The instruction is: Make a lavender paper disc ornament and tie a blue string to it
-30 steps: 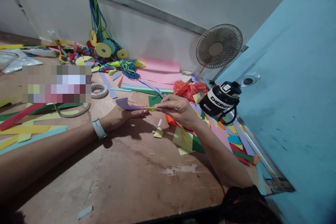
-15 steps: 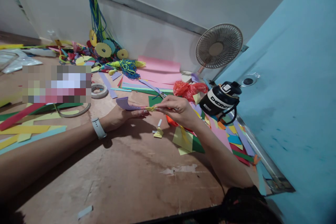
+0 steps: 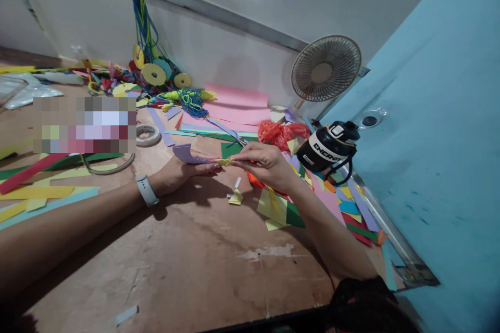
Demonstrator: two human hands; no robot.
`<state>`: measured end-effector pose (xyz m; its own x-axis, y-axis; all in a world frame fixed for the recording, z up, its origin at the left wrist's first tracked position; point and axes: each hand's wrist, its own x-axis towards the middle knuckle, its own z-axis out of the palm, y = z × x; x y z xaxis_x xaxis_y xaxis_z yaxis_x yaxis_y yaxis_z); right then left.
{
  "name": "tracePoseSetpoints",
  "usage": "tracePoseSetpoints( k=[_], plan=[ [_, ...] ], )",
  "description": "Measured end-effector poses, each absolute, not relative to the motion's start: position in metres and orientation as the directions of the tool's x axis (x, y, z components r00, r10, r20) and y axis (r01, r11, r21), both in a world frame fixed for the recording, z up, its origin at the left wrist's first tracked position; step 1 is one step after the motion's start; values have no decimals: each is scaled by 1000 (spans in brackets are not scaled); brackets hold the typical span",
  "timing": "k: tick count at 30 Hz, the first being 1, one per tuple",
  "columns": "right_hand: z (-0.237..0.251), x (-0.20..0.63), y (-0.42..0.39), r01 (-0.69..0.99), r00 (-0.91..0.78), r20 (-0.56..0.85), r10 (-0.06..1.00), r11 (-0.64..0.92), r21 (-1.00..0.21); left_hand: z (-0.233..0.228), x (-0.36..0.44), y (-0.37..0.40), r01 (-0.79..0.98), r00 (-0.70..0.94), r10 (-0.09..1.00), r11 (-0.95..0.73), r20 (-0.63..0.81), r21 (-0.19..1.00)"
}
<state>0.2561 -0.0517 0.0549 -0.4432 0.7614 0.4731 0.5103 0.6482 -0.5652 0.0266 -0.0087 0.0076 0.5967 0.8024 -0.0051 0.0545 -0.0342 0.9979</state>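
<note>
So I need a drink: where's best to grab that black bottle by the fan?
Probably by the black bottle's carry loop, coming from the near right side. It lies tilted on paper scraps, its lid toward the blue wall, the loop hanging free.

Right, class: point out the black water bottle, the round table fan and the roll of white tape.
Black water bottle point(image 3: 326, 152), head view, on its white label band.
Round table fan point(image 3: 325, 68), head view, centre of grille.
Roll of white tape point(image 3: 147, 135), head view, on its rim.
</note>
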Motion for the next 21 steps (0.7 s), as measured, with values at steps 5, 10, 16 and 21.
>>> tracePoseSetpoints(
  k=[5,10,16,21],
  plan=[
    [55,256,-52,512,-444,476,759,651,-560,7,27,-9,53,590,808,-15,-19,998],
    [55,255,-52,523,-437,479,761,648,-553,7,28,-10,29,585,811,8,-23,1000],
    [55,255,-52,511,-445,484,754,657,-554,10,29,-12,4,574,818,43,-38,999],
    [55,255,-52,509,-443,490,751,661,-552,10,29,-12,7,572,819,48,-43,999]
  ],
)
